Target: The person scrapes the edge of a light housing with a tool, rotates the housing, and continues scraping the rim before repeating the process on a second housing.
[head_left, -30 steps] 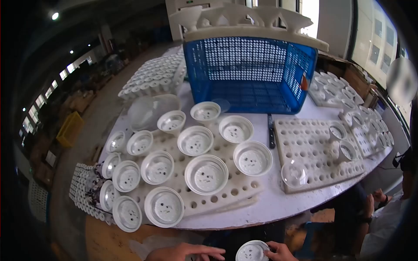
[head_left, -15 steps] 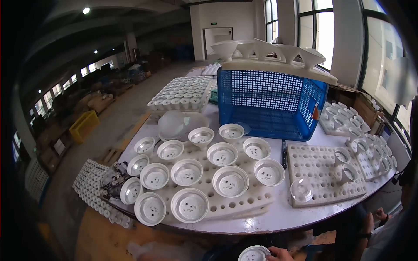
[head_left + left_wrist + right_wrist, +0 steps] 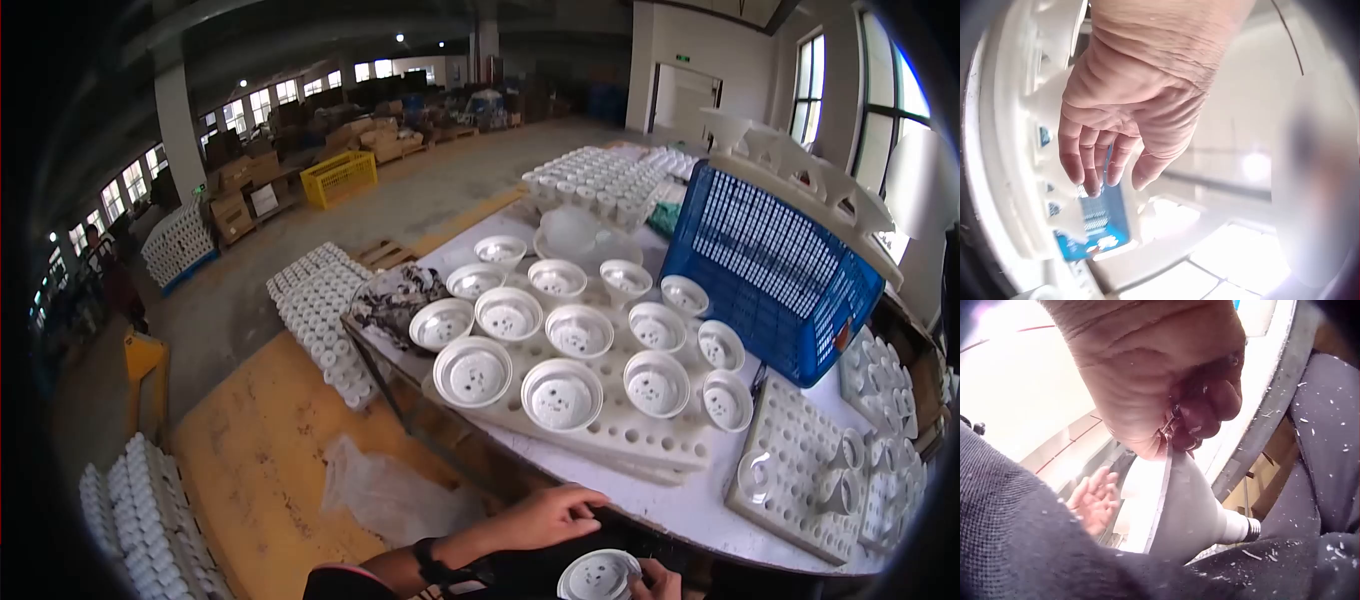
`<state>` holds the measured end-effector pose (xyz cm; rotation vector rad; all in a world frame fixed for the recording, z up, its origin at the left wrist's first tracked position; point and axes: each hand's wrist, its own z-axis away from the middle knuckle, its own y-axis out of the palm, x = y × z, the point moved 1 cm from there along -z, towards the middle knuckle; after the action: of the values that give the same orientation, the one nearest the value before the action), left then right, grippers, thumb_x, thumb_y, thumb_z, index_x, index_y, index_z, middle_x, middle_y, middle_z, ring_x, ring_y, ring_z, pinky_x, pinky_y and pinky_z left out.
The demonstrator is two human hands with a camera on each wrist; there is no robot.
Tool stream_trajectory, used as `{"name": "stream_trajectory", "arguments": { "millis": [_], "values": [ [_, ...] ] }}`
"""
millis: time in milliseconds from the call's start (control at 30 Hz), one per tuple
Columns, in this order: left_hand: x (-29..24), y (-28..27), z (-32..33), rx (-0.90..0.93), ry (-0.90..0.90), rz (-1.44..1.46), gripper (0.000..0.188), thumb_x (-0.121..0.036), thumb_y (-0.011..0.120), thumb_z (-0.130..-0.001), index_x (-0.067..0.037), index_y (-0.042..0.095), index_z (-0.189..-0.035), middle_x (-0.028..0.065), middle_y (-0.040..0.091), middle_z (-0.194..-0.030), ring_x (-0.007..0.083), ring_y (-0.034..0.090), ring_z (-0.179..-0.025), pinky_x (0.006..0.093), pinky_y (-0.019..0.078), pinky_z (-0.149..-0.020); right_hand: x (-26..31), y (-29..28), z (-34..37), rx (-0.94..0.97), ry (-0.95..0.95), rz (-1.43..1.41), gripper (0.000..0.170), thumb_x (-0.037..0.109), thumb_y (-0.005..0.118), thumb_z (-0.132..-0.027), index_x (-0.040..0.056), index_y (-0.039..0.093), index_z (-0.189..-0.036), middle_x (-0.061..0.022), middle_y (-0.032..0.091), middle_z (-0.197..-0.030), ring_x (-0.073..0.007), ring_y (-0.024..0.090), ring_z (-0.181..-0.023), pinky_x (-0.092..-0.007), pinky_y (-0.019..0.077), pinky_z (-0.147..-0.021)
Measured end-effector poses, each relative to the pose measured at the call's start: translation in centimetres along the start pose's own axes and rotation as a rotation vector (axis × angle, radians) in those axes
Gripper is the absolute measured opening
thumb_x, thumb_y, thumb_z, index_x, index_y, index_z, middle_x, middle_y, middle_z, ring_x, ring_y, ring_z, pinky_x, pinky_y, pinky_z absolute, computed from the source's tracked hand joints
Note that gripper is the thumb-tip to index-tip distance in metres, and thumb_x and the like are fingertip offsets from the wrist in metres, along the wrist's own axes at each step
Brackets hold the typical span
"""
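Nearest, the right hand (image 3: pixel 1166 369) bends at the rim of a white lamp housing (image 3: pixel 1188 506), thumb and curled fingers pinching its edge, with a small metal piece (image 3: pixel 1169 425) showing between them. The housing is tilted, its threaded base (image 3: pixel 1254 529) pointing away from the hand; it is beside the worktop (image 3: pixel 690 515), just past the near edge, over dark clothing (image 3: pixel 1325 437) flecked with pale bits.

The step looks like handwork on this one housing. To do it well, I'd keep the pinch on the rim firm but light, so the thin wall doesn't flex, and bring a second support under the narrow neck before pushing on anything inside. The small metal piece wants a close grip; it could easily drop into the bowl.

The left hand (image 3: pixel 545 520) is raised by the worktop edge, forearm reaching in from the lower left, wrist a little bent. Its fingers are loosely curved and slightly apart, with nothing in them, near the housing but not touching it.

Farther on, similar housings (image 3: pixel 562 395) sit open side up in a pale holed board (image 3: pixel 625 448). Another board (image 3: pixel 800 500) lies to the right, below a blue crate (image 3: pixel 780 350). A yellow crate (image 3: pixel 340 182) is far back on the floor.
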<state>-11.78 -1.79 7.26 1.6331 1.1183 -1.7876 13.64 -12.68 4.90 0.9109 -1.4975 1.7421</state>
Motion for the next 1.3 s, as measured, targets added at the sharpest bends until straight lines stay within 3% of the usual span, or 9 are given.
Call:
{"name": "stream_trajectory", "arguments": {
  "millis": [100, 200, 267, 367, 433, 567, 833, 967, 1300],
  "values": [
    [0.7, 3.8, -1.0, 0.055, 0.21, -0.468, 0.041, -0.022, 0.067, -0.085, -0.008, 0.058, -0.122, 0.012, 0.062, -0.111, 0.0274, 0.065, -0.096, 0.039, 0.0553, -0.079, 1.1, 0.2, 1.0, -0.083, 0.054, -0.04, 0.017, 0.007, 0.058, -0.091, -0.0048, 0.064, -0.102, -0.0109, 0.065, -0.083, -0.0141, 0.056, -0.077, -0.0301, 0.0486, -0.072],
    [2.1, 6.2, -1.8, 0.099, 0.337, -0.485, 0.011, -0.023, 0.064, -0.087, -0.012, 0.064, -0.085, 0.0048, 0.061, -0.082, 0.0276, 0.065, -0.079, 0.0388, 0.0537, -0.065, -0.9, 0.7, 2.2, -0.052, 0.11, 0.075, 0.03, 0.014, 0.067, -0.085, 0.0034, 0.065, -0.113, -0.0131, 0.07, -0.088, -0.0167, 0.067, -0.078, -0.0309, 0.0533, -0.072],
    [2.4, 6.1, -2.6, 0.086, 0.44, -0.44, 0.012, -0.023, 0.063, -0.09, -0.012, 0.063, -0.085, 0.0065, 0.062, -0.08, 0.0276, 0.065, -0.073, 0.0388, 0.0534, -0.061, -0.5, 1.1, 2.3, -0.089, 0.074, 0.0, 0.027, 0.014, 0.065, -0.086, 0.0046, 0.064, -0.111, -0.0178, 0.068, -0.086, -0.0317, 0.069, -0.076, -0.0361, 0.0545, -0.071],
    [3.3, 5.2, -4.6, 0.051, -0.324, -0.069, 0.028, -0.006, 0.058, -0.093, -0.007, 0.06, -0.121, 0.0083, 0.067, -0.09, 0.0133, 0.065, -0.07, 0.0286, 0.0524, -0.061, -1.2, 2.3, 3.6, -0.12, 0.176, -0.159, 0.029, 0.015, 0.062, -0.089, 0.0038, 0.061, -0.116, -0.0201, 0.067, -0.096, -0.0362, 0.068, -0.089, -0.0385, 0.0536, -0.074],
    [3.3, 5.5, -3.7, 0.238, -0.264, 0.347, 0.047, -0.008, 0.058, -0.095, -0.002, 0.046, -0.139, 0.0119, 0.059, -0.123, 0.0173, 0.062, -0.104, 0.0289, 0.0514, -0.085, -1.5, 2.4, 4.0, -0.144, 0.192, -0.206, 0.029, 0.016, 0.062, -0.09, 0.0026, 0.06, -0.116, -0.0194, 0.068, -0.098, -0.0368, 0.067, -0.089, -0.0384, 0.0534, -0.076],
    [1.6, 6.6, -3.1, 0.703, -0.24, 0.077, 0.041, -0.019, 0.058, -0.096, -0.002, 0.054, -0.133, 0.0145, 0.061, -0.126, 0.0216, 0.06, -0.113, 0.0323, 0.0459, -0.096, -1.8, 2.5, 4.3, -0.13, 0.183, -0.327, 0.029, 0.015, 0.061, -0.091, 0.0023, 0.059, -0.117, -0.0193, 0.067, -0.096, -0.0357, 0.068, -0.087, -0.0372, 0.0535, -0.074],
    [0.3, 7.3, -3.4, 0.646, -0.205, -0.205, 0.031, -0.008, 0.048, -0.097, -0.003, 0.056, -0.127, 0.0199, 0.065, -0.116, 0.0349, 0.066, -0.102, 0.0375, 0.0518, -0.086, -2.8, 2.9, 5.5, -0.276, 0.137, -0.261, 0.031, 0.02, 0.06, -0.095, 0.0079, 0.061, -0.123, -0.0134, 0.067, -0.095, -0.0311, 0.067, -0.079, -0.037, 0.0535, -0.067],
    [-0.3, 7.2, -3.6, 0.675, -0.177, -0.216, 0.032, -0.007, 0.048, -0.097, -0.003, 0.055, -0.128, 0.0196, 0.064, -0.116, 0.036, 0.066, -0.101, 0.0386, 0.0524, -0.085, -1.5, 1.7, 6.1, -0.238, 0.144, 0.007, 0.04, 0.012, 0.067, -0.085, 0.0149, 0.063, -0.125, -0.0056, 0.055, -0.071, -0.0233, 0.06, -0.06, -0.0354, 0.0477, -0.053],
    [-0.5, 7.8, -4.8, 0.676, -0.241, -0.262, 0.031, -0.004, 0.048, -0.094, 0.0, 0.058, -0.122, 0.022, 0.067, -0.105, 0.0354, 0.067, -0.095, 0.0372, 0.051, -0.082, -0.8, 0.8, 5.5, -0.263, 0.078, 0.214, 0.052, 0.003, 0.072, -0.075, 0.0167, 0.065, -0.124, -0.0029, 0.048, -0.063, -0.0194, 0.055, -0.054, -0.033, 0.0445, -0.048]
  ]
}}
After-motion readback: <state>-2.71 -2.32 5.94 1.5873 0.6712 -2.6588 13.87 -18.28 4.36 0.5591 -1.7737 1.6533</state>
